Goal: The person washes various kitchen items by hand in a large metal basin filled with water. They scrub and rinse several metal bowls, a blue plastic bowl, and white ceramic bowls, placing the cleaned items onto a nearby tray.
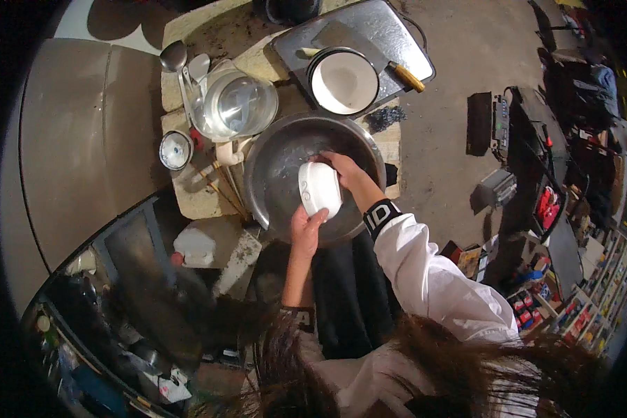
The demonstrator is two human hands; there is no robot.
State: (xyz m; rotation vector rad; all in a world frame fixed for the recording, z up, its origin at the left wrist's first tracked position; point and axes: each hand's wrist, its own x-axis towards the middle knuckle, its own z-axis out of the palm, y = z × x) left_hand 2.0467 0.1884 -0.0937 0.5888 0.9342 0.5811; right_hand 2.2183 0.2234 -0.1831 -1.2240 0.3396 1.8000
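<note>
A white bowl [320, 189] with a grey scroll pattern is tilted on its side between my two hands. My left hand [306, 229] grips its near edge, thumb lying over the side. At the far right of the bowl, my right hand [339, 166] holds on, with some of its fingers hidden behind it. Both hands are above a wide metal basin [274, 201], whose inside looks wet. What lies under the bowl in the basin cannot be seen.
Left of the basin are clear glass bowls [240, 102], a metal ladle [173, 56], a small bowl [176, 150] and chopsticks [224, 190]. Beyond it, a white dark-rimmed bowl [345, 82] and a wooden-handled cleaver [406, 77] lie on a metal-topped surface [397, 36].
</note>
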